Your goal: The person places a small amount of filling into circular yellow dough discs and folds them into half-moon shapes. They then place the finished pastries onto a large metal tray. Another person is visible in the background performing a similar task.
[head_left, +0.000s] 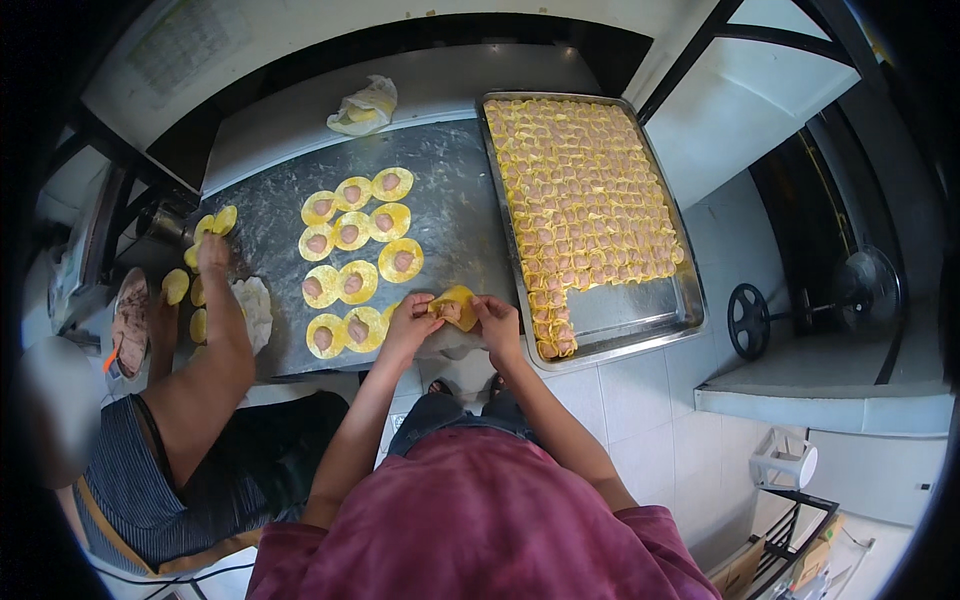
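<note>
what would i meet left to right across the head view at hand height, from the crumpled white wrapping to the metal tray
Crumpled white wrapping, yellow wrappers topped with pink filling, left hand, held yellow wrapper, right hand, metal tray.

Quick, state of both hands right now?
Left hand: closed, pinching the left side of a yellow wrapper with pinkish filling.
Right hand: closed, pinching the same wrapper's right side.
</note>
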